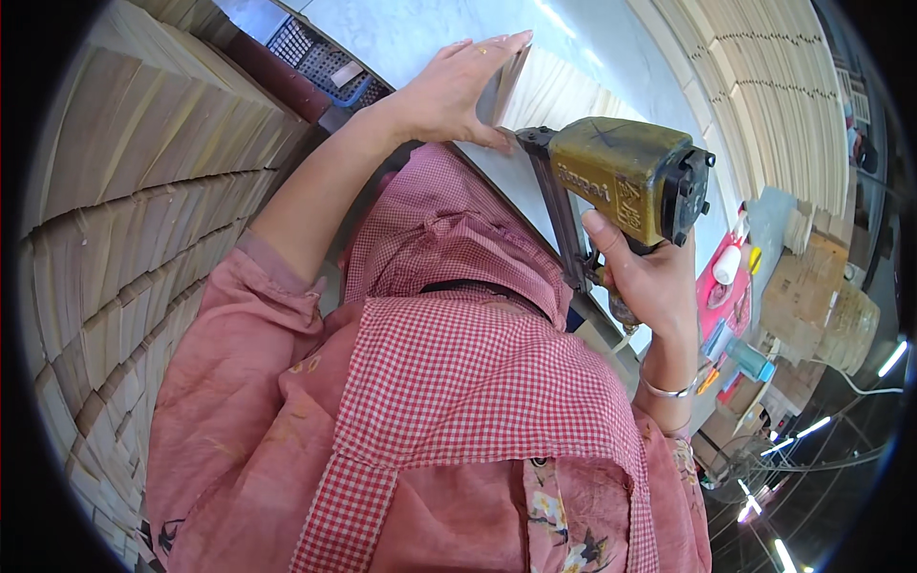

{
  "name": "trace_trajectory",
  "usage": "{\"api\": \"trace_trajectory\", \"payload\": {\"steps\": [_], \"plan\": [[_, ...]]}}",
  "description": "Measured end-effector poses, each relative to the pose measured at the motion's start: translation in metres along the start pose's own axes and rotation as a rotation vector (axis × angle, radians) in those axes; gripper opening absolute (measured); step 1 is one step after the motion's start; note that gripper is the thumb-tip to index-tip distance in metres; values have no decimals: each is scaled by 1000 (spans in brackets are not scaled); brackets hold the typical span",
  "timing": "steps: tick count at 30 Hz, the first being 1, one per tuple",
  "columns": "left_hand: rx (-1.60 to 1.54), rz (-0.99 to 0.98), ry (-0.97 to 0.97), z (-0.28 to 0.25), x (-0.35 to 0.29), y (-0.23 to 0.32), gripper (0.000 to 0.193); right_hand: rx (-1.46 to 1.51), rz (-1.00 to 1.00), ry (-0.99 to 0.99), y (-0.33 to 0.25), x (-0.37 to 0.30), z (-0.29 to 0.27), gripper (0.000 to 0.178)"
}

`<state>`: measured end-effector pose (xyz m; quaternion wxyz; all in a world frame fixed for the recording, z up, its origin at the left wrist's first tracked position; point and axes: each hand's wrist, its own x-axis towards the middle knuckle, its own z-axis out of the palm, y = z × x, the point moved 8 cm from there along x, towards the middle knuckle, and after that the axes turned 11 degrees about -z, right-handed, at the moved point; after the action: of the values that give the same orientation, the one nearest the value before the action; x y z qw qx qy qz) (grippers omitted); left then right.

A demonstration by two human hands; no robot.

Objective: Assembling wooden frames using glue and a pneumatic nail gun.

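My right hand point(654, 286) is wrapped round the handle of a worn olive-yellow pneumatic nail gun point(611, 172) with a black magazine. The gun's nose lies close to my left thumb, at the near corner of some pale wooden strips point(554, 91) on the light tabletop. Thumb and fingers of my left hand point(454, 91) span the end of a wooden piece point(513, 81) beside those strips, gripping it between them. The gun body covers part of the strips, and I cannot make out the nose's exact contact.
Stacked wooden boards point(143, 191) rise close on my left. More pale strips point(778, 86) stand in rows at the far right. A dark plastic basket point(320, 57) sits at the far left. On the right are a white bottle point(727, 265), small tools and a cardboard box point(802, 291).
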<state>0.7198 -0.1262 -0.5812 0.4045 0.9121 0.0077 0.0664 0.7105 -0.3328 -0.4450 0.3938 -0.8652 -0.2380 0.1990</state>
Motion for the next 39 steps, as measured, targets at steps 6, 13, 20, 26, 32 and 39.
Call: {"api": "trace_trajectory", "payload": {"steps": [6, 13, 20, 26, 32, 39], "plan": [[-5, -26, 14, 1, -1, -3, 126, 33, -2, 20, -3, 5, 4, 32], [24, -8, 29, 0, -1, -1, 130, 18, 48, 18, -3, 6, 7, 33], [-7, -32, 25, 1, -2, -4, 127, -36, -8, -4, -19, 19, 0, 34], [13, 12, 48, -1, -3, -1, 127, -207, 52, -65, -30, 47, -5, 36], [48, -25, -3, 0, -1, -1, 129, -260, -26, -96, -37, 60, -3, 36], [2, -18, 57, 0, -3, -2, 127, -253, -144, -121, -34, 66, -2, 35]]}}
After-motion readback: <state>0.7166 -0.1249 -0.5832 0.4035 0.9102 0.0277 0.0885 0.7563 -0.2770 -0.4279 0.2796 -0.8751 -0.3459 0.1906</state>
